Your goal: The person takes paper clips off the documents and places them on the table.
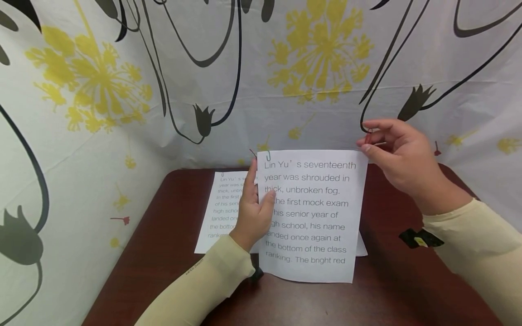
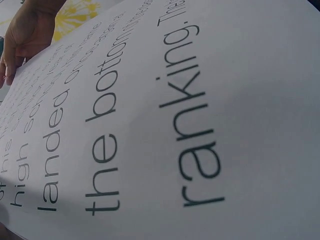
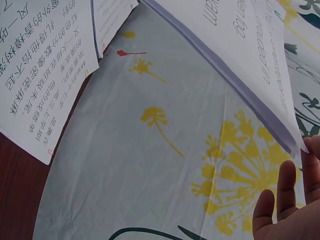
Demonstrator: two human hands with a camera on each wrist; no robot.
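A red clip [image 1: 368,137] is resting pinched between the right hand's [image 1: 401,158] fingers, just above the printed sheet's [image 1: 311,217] top right corner; the left hand [image 1: 256,215] is gripping the opposite edge, holding the sheet lengthwise upright over the desk [image 1: 395,285].

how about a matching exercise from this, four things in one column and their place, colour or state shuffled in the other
Things
1. left hand
2. table
3. green paper clip
4. right hand

Descriptions
A. at the top left corner of the held paper
B. pinching a small red object
C. dark reddish brown
D. gripping the held paper's left side

Pairs: 1-D, 2-C, 3-A, 4-B
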